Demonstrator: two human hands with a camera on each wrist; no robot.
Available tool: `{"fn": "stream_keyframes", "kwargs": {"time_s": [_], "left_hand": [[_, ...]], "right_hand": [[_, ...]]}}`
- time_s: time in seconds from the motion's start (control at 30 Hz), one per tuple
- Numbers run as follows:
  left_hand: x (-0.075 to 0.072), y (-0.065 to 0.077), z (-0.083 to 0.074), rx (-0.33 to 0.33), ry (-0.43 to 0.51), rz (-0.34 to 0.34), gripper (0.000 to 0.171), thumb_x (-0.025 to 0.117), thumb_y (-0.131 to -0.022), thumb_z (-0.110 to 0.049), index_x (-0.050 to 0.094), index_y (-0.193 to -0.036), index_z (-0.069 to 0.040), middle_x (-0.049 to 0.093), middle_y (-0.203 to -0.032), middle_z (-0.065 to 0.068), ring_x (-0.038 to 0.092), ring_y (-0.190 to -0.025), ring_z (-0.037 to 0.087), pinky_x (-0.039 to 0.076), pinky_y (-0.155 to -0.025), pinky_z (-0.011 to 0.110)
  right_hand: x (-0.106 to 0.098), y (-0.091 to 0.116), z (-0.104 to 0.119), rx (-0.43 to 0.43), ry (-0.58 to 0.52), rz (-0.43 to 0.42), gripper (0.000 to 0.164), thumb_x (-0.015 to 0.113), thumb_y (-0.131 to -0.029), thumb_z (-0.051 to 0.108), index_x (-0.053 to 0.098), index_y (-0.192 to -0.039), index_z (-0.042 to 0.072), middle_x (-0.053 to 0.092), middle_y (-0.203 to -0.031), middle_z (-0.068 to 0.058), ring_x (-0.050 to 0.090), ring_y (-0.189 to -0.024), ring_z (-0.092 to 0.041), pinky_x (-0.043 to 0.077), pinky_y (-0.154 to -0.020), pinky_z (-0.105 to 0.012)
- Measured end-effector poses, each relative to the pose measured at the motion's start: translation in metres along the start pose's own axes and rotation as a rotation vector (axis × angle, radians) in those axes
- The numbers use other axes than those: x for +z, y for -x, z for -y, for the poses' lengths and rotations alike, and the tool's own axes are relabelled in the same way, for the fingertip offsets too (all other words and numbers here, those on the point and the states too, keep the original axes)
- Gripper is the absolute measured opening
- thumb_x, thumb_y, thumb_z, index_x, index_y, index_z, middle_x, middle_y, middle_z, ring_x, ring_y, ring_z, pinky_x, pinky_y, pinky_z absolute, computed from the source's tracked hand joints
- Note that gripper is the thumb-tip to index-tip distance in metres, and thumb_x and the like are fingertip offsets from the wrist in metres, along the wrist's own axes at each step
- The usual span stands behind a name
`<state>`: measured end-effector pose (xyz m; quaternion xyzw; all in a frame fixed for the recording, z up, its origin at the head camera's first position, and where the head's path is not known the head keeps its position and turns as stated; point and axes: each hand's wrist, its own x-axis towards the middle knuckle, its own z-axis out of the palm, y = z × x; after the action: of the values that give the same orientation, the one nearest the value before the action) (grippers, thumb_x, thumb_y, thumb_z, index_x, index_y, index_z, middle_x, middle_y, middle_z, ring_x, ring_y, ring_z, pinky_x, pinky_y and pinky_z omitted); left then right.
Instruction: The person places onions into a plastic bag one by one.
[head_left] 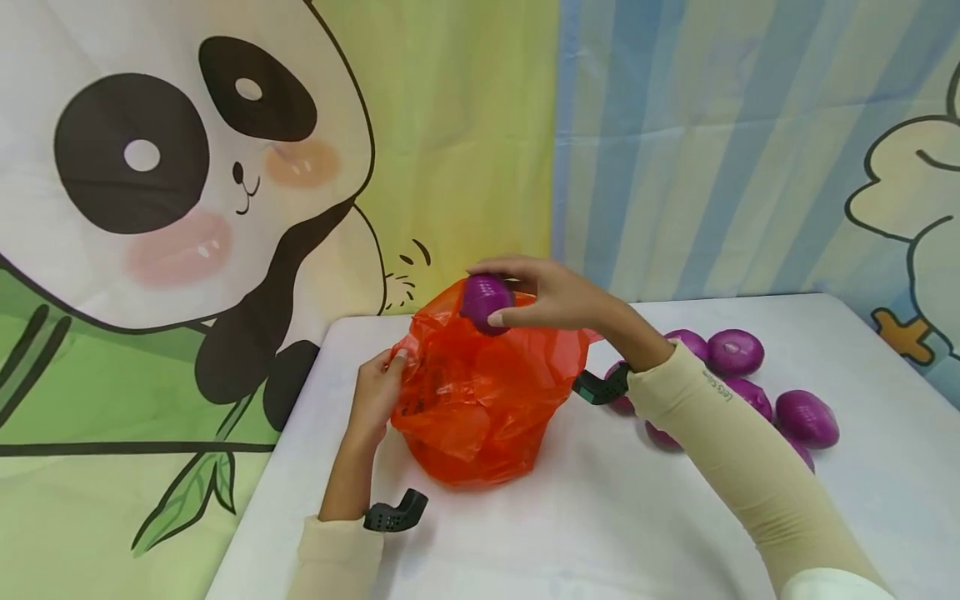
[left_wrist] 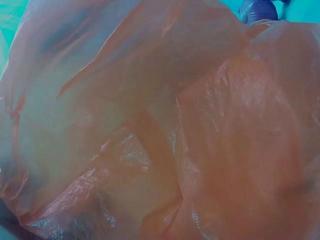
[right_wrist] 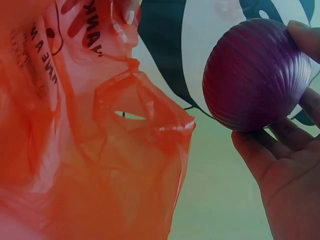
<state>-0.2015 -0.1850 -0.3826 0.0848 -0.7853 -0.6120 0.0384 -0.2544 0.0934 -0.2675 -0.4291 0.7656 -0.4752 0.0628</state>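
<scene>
In the head view my right hand (head_left: 551, 296) grips a purple onion (head_left: 486, 304) above the mouth of a red plastic bag (head_left: 480, 417). The right wrist view shows this onion (right_wrist: 257, 75) between the thumb and fingertips, beside the bag's crumpled edge (right_wrist: 145, 110). My left hand (head_left: 377, 392) pinches the bag's left rim between thumb and fingers. Bag film (left_wrist: 150, 125) fills most of the left wrist view, hiding the left hand there. The bag stands on the table, its mouth spread; what lies inside cannot be made out.
Several purple onions (head_left: 807, 419) lie in a loose group on the right of the white table (head_left: 600, 517), partly hidden by the right forearm. Behind the table hangs a printed cloth (head_left: 457, 150) with a panda. Each wrist wears a black camera mount (head_left: 396, 511).
</scene>
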Motion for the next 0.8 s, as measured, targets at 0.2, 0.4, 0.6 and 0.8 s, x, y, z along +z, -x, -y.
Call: {"fn": "stream_keyframes", "kwargs": {"time_s": [0.2,0.4,0.6,0.8], "left_hand": [[0.001,-0.002,0.000,0.015,0.007,0.008,0.036,0.044,-0.104,-0.025,0.061,-0.123,-0.001,0.057,-0.115,0.015,0.051,-0.106,0.028,0.043,-0.096,0.044],[0.004,-0.002,0.000,0.012,0.058,0.008,0.033,0.045,-0.104,-0.025,0.063,-0.115,0.001,0.057,-0.105,0.014,0.051,-0.103,0.027,0.043,-0.094,0.042],[0.009,-0.002,-0.001,0.042,0.075,0.011,0.032,0.048,-0.103,-0.024,0.065,-0.107,0.002,0.056,-0.093,0.010,0.051,-0.093,0.024,0.042,-0.084,0.035],[0.008,-0.003,0.000,0.037,0.047,-0.011,0.032,0.045,-0.104,-0.026,0.063,-0.102,0.001,0.051,-0.087,0.009,0.048,-0.087,0.022,0.043,-0.076,0.032]], "right_hand": [[0.009,-0.029,-0.005,-0.022,-0.073,0.030,0.057,0.073,-0.087,0.011,0.051,-0.139,0.007,0.051,-0.135,-0.007,0.056,-0.117,-0.024,0.049,-0.091,-0.037],[0.023,-0.039,-0.020,-0.017,-0.150,0.083,0.056,0.072,-0.087,0.008,0.051,-0.139,0.006,0.053,-0.132,-0.009,0.057,-0.114,-0.026,0.051,-0.089,-0.037],[0.033,-0.039,-0.041,0.023,-0.143,0.167,0.056,0.074,-0.086,0.010,0.053,-0.138,0.005,0.054,-0.131,-0.008,0.059,-0.110,-0.024,0.051,-0.087,-0.036],[0.046,-0.036,-0.059,0.128,-0.068,0.286,0.059,0.076,-0.086,0.021,0.053,-0.139,0.012,0.057,-0.126,-0.004,0.060,-0.108,-0.020,0.052,-0.085,-0.033]]}}
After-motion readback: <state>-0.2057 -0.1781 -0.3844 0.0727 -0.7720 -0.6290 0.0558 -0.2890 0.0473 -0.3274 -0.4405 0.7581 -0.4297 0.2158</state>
